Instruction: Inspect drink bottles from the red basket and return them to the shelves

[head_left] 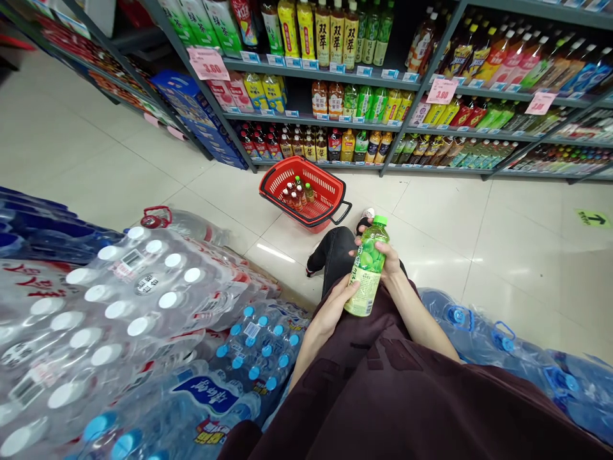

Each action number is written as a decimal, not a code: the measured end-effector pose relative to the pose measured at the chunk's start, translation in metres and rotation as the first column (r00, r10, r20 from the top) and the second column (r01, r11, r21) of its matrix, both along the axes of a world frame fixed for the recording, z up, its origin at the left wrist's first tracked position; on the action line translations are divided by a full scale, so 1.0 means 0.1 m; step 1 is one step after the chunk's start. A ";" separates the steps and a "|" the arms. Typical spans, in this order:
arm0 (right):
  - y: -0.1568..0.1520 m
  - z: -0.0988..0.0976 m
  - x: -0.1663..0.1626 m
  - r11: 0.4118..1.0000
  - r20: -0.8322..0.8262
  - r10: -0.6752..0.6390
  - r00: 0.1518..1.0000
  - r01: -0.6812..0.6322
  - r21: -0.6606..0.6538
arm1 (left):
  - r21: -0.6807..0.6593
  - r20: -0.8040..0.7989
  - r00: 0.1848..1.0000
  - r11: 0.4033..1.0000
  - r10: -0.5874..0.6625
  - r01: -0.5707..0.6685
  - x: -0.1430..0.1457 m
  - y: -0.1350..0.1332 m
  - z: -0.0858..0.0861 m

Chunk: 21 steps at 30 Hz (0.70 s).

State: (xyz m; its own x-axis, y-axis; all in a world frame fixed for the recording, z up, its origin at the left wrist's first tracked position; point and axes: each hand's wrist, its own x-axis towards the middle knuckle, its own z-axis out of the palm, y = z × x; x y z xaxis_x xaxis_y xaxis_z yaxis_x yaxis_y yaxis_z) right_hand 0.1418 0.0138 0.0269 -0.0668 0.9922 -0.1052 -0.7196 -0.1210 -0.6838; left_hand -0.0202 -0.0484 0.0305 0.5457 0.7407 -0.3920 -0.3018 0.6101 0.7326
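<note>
Now your left hand [336, 301] and right hand [391, 259] curl their fingers [382, 247] round the green drink bottle [367, 267], in front of you. Its long way points ahead, cap [380, 220] nearest your right hand. The red shopping basket [316, 171] sits past it, leftward.

single head-worn view, looking forward and steeply down: shirt [421, 402] nearest, at the lower edge; bottle [366, 275] close, right of centre; basket [324, 183] farther off; shelves [425, 84] farthest, along the top edge.
</note>
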 end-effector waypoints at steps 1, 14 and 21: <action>0.00 0.01 0.00 1.000 0.010 -0.003 1.000 0.003 -0.007 | -0.017 0.011 1.000 1.000 0.009 -0.009 0.00 0.00 0.00; 0.10 0.02 -0.10 0.955 0.246 -0.158 0.956 0.212 -0.209 | 0.246 -0.466 0.885 0.964 0.025 0.102 -0.06 0.02 -0.30; 0.09 0.02 -0.06 0.985 0.234 -0.116 0.965 0.142 -0.096 | 0.257 -0.526 0.850 0.957 0.020 0.136 -0.06 0.02 -0.25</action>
State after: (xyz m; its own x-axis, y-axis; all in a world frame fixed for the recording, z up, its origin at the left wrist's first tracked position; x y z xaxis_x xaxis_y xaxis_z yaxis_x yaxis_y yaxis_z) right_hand 0.1355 0.0225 0.0291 0.0997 0.9720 -0.2126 -0.5614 -0.1214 -0.8186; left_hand -0.0265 -0.0461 0.0057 0.3654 0.8334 -0.4146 0.1987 0.3653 0.9094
